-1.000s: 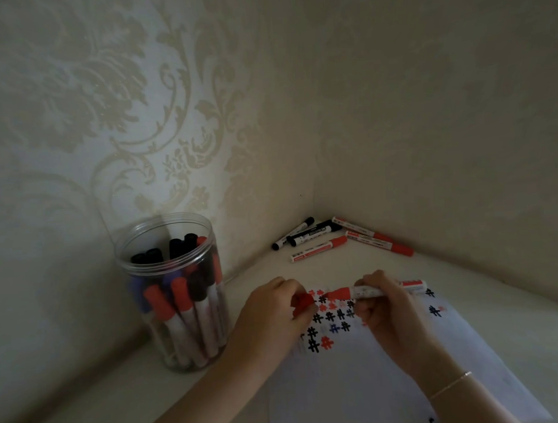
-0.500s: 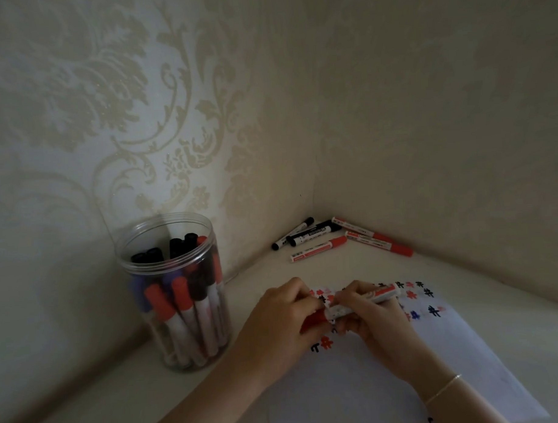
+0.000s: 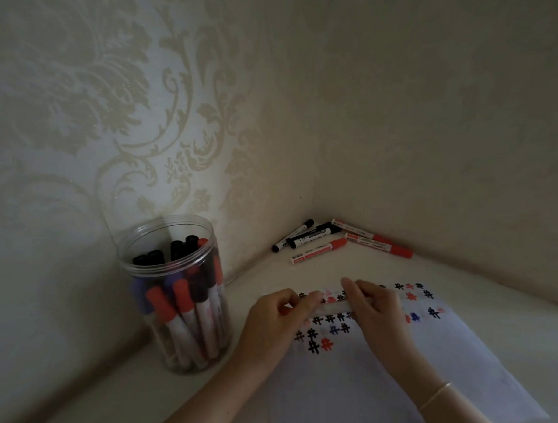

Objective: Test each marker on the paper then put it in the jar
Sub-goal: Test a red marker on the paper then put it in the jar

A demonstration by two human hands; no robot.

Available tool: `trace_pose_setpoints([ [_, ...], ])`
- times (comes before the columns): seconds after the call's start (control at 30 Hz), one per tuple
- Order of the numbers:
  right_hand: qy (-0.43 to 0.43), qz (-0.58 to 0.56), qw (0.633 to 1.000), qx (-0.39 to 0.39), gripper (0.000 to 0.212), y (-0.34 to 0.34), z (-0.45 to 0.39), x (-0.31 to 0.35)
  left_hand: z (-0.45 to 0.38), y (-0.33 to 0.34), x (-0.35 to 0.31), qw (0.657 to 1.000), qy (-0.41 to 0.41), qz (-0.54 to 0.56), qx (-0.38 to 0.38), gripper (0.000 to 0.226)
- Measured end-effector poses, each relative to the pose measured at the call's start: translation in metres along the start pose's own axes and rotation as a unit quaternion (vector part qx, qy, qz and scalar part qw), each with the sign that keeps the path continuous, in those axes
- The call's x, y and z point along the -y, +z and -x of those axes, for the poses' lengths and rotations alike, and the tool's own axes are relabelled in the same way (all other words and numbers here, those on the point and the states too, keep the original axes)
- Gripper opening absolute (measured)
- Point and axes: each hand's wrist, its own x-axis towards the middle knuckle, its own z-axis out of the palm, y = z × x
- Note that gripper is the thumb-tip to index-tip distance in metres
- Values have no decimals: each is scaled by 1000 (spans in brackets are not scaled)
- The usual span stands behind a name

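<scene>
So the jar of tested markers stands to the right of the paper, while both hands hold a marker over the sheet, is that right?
Not quite: in the head view the jar stands to the left of the paper. The rest holds: the left hand and right hand hold a marker over the sheet.

The marker (image 3: 333, 308) held between the two hands is motion-blurred to a pale streak; its colour and whether its cap is on cannot be told. The left hand (image 3: 276, 319) hides the marker's left end, and the right hand (image 3: 377, 312) covers its right end, its raised fingertips smeared. Both hands hide part of the marks on the paper (image 3: 372, 382), whose near edge runs off the bottom. Both forearms are cut by the bottom edge. In the jar (image 3: 176, 294), the rear markers are hidden behind the front ones. Print on the loose markers (image 3: 339, 241) in the corner is too small to read.
</scene>
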Motion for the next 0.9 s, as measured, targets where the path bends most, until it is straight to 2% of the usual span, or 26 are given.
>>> trace_pose_setpoints([
  [0.13, -10, 12, 1000, 1, 43, 6, 4, 6, -2, 1, 3, 998, 10, -27, -52, 44],
  [0.33, 8, -3, 1000, 3, 42, 6, -1, 10, 2, 4, -4, 997, 18, -49, -62, 38],
  [0.43, 48, -70, 996, -3, 34, 2, -16, 25, 8, -7, -30, 996, 69, -43, -44, 26],
  [0.5, 41, -131, 990, 1, 33, 0, -27, 43, 11, -22, -56, 993, 109, -30, -36, 17],
  [0.6, 11, -208, 974, 88, 40, 4, -45, 76, 14, -59, -94, 973, 188, -79, -109, 17],
  [0.67, 32, -157, 978, 131, 38, 14, -64, 87, 17, -91, -116, 946, 227, -133, -189, 18],
  [0.7, 37, -79, 986, 139, 31, 21, -75, 86, 17, -108, -126, 931, 232, -160, -232, 17],
  [0.73, 14, 65, 986, 150, 21, 27, -86, 80, 16, -124, -134, 917, 228, -185, -269, 18],
  [0.77, -32, 242, 955, 170, 14, 33, -96, 70, 14, -140, -141, 907, 216, -209, -294, 21],
  [0.83, -115, 525, 818, 204, 27, 46, -106, 46, 5, -165, -150, 896, 174, -264, -311, 26],
  [0.87, -130, 602, 759, 211, 36, 51, -110, 35, -1, -175, -153, 892, 150, -294, -308, 27],
  [0.9, -141, 651, 716, 209, 41, 56, -112, 26, -6, -181, -155, 891, 127, -319, -298, 27],
])
